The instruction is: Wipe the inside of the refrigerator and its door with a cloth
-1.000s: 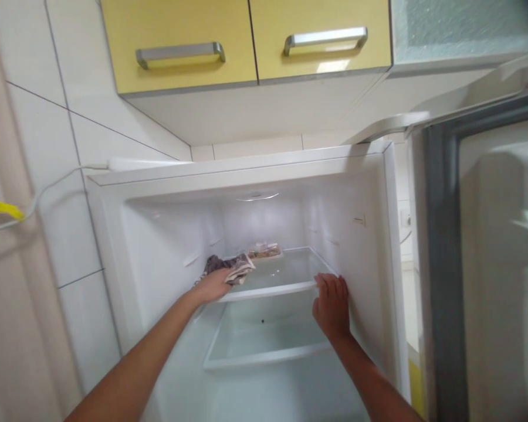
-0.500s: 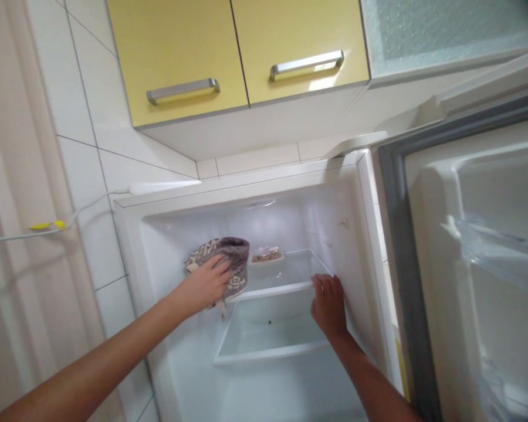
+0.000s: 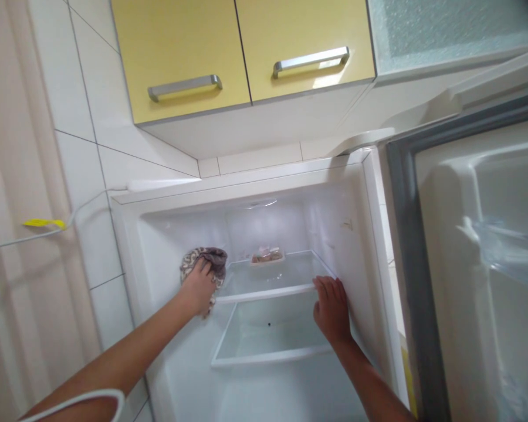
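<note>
My left hand is closed on a patterned grey-brown and cream cloth, pressing it toward the left inner wall of the open fridge. The cloth is bunched, and part of it hangs below my fingers. At the right, my right hand has its fingers curled over the front right corner of the upper glass shelf; my thumb is mostly hidden. Toward the back of that shelf sits a small white tray of brownish pieces under clear wrap.
Below is a second framed shelf. The fridge door stands open at the right, with clear door racks. Yellow cabinets hang above. A white cable with a yellow tag runs at the left; a white loop crosses my left forearm.
My left hand has slid the cloth left, away from the tray and closer to the side wall. My right hand stays at the shelf corner. A white loop has appeared at lower left.
</note>
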Available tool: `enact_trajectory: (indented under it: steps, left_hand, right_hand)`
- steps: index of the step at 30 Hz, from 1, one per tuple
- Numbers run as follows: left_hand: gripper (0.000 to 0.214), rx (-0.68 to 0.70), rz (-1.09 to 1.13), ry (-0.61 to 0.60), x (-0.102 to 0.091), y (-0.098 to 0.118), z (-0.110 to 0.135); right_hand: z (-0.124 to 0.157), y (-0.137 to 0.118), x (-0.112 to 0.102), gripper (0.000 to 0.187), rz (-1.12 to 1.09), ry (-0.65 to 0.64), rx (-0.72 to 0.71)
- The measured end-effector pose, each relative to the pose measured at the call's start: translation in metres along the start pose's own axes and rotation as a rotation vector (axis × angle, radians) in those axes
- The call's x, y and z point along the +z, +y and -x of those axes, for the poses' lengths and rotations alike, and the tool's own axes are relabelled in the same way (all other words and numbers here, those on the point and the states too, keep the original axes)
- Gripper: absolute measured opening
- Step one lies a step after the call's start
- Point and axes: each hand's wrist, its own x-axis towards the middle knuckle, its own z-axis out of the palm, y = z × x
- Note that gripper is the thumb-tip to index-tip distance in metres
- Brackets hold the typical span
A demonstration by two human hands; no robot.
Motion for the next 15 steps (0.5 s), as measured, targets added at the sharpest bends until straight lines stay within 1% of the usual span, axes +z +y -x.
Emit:
enact_trajectory:
  steps: [3, 10, 15]
  left_hand:
    - [0.035, -0.020, 0.049, 0.009, 0.017, -0.005, -0.032]
    - [0.028, -0.090, 0.101, 0.004, 0.069, -0.002, -0.114]
    - [0.017, -0.112, 0.177, 0.058, 0.099, -0.004, -0.159]
  right_hand:
    - [0.001, 0.001, 0.001, 0.052, 0.013, 0.011, -0.004]
    - [0.003, 0.003, 0.005, 0.052, 0.017, 0.014, -0.009]
    - [0.002, 0.004, 0.009, 0.048, 0.025, 0.051, -0.012]
